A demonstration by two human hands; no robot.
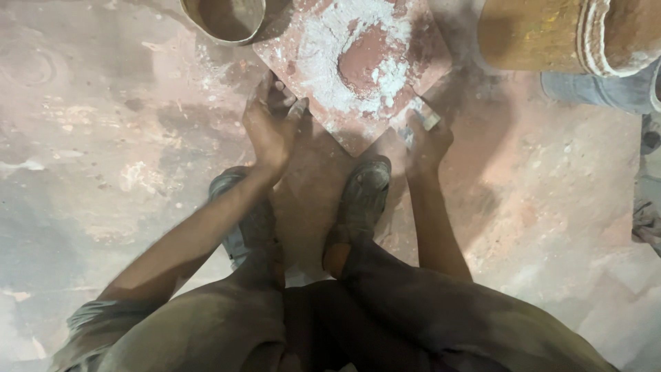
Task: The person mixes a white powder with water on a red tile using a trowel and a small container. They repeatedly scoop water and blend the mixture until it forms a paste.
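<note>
floor: dusty concrete (103, 138), everything's set right on it
tile: square reddish slab (303, 52) lying flat, one corner pointed back at the feet, white powder ringed on top with a bare dip in the middle
bucket: round one (227, 17) just past the tile's left edge
left hand: (270, 124) curled onto the tile's near-left edge
right hand: (425, 138) closed on the near-right edge, a small pale scrap pinched in too
which is nearer: about even, the corner sits between both hands

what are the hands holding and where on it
Both hold the square reddish slab with white powder: left hand on its lower-left edge, right hand on its lower-right edge.
</note>
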